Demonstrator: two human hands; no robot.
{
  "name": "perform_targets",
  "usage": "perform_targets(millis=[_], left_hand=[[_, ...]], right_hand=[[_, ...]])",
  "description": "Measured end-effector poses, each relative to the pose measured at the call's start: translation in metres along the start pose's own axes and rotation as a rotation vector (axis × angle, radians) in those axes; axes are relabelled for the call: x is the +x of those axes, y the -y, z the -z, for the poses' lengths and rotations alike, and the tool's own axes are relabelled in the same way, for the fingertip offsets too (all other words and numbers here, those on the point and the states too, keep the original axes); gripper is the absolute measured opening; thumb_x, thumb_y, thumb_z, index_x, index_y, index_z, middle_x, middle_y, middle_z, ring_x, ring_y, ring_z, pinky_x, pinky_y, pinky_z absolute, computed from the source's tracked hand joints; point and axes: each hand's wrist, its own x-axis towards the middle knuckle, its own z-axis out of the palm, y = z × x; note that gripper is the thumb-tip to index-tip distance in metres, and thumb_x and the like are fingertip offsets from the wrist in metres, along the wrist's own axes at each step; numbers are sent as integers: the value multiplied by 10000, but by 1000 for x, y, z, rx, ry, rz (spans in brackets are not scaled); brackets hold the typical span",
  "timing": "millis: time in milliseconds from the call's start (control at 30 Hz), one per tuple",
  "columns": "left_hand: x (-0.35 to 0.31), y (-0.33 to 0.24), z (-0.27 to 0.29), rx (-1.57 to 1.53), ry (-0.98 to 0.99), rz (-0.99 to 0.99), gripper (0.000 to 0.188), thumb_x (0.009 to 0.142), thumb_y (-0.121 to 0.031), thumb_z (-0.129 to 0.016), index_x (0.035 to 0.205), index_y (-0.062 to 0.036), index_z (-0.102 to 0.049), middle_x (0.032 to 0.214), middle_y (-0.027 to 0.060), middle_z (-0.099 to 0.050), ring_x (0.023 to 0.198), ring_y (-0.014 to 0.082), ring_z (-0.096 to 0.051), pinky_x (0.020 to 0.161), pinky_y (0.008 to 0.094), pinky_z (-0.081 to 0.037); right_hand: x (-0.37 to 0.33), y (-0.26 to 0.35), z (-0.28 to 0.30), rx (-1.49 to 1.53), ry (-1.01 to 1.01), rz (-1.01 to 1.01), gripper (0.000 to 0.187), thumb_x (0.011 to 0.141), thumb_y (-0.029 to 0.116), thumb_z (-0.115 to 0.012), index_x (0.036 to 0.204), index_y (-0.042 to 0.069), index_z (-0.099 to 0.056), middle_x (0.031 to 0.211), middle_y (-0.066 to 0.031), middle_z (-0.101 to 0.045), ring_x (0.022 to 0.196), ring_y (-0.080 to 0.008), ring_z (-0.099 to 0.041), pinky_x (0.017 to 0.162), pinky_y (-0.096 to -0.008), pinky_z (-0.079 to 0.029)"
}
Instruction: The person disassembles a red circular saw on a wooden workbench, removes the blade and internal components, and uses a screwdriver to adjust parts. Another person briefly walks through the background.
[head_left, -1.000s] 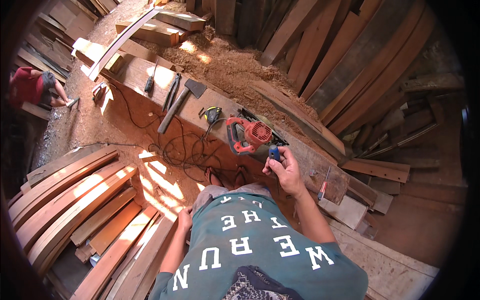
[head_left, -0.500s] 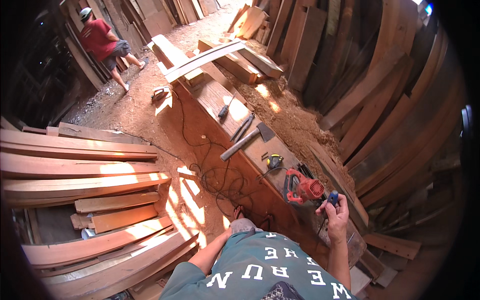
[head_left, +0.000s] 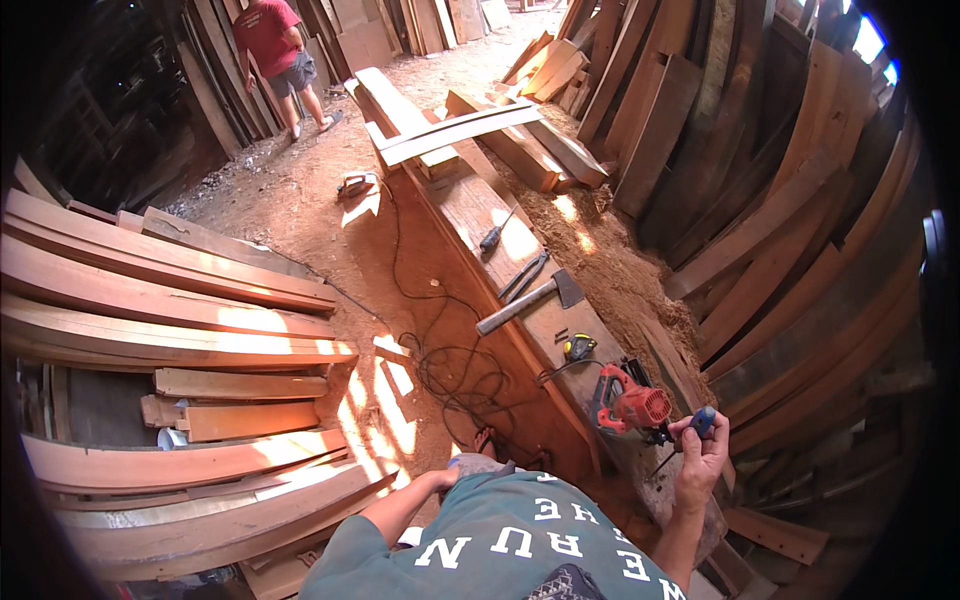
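Observation:
My right hand point(head_left: 698, 462) is closed around the blue handle of a screwdriver point(head_left: 704, 418), its thin shaft slanting down over the near end of a wooden bench point(head_left: 560, 312). Just left of it lies a red corded power tool point(head_left: 640, 405). Farther along the bench are a yellow-black tape measure point(head_left: 578, 347), a hatchet point(head_left: 535, 300), pincers point(head_left: 526, 276) and a dark-handled screwdriver point(head_left: 491, 240). My left hand point(head_left: 440, 482) rests by my waist, apart from the tools; its fingers are mostly hidden.
Planks point(head_left: 180, 330) are stacked at left, and tall boards point(head_left: 800, 230) lean at right. A black cord point(head_left: 450, 370) coils on the floor beside the bench. Another corded tool point(head_left: 357, 184) sits farther off. At the far left stands a person in a red shirt point(head_left: 268, 40).
The view has shifted, so the bench appears farther right and lower. My right hand still grips the screwdriver, whose shaft now shows. The person in red has changed stance.

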Motion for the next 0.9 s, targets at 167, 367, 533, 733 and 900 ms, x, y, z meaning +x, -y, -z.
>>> perform_targets(millis=[167,367,533,733,900], left_hand=[[11,6,9,3,35,5,617,1045,-440,-691,1477,0,-656,1403,118,-708,1212,227,-636,1042,400,-535],[-34,-26,27,152,32,89,587,1058,-451,-666,1442,-8,-690,1370,105,-748,1145,255,-675,991,432,-559],[-43,-5,41,258,-38,-28,491,1046,-303,-640,1388,43,-712,1326,129,-766,1105,241,-696,976,409,-559],[-70,-59,46,586,-18,-26,376,1036,-182,-585,1319,-14,-767,1198,174,-816,1121,278,-743,1027,400,-556],[-87,-133,29,922,-102,-21,365,1014,-179,-600,1279,-1,-779,1228,273,-781,1143,396,-765,1025,456,-577]], right_hand=[[3,18,-13,-76,-24,123,293,1037,15,-721,1302,19,-596,1156,-60,-669,964,-150,-689,917,-307,-553],[-16,34,13,-162,-281,224,358,987,-53,-708,1325,12,-611,1280,-85,-630,1068,-193,-699,1017,-362,-566],[-14,49,20,-242,-461,251,359,1001,-16,-751,1332,34,-624,1254,-89,-688,1183,-167,-654,1083,-336,-521],[-28,37,45,-388,-579,215,393,993,-5,-775,1354,40,-628,1256,-99,-717,1166,-173,-694,1038,-335,-561],[-21,-7,66,-422,-514,172,384,967,26,-804,1320,53,-654,1231,-117,-763,1123,-228,-743,1006,-370,-582]])
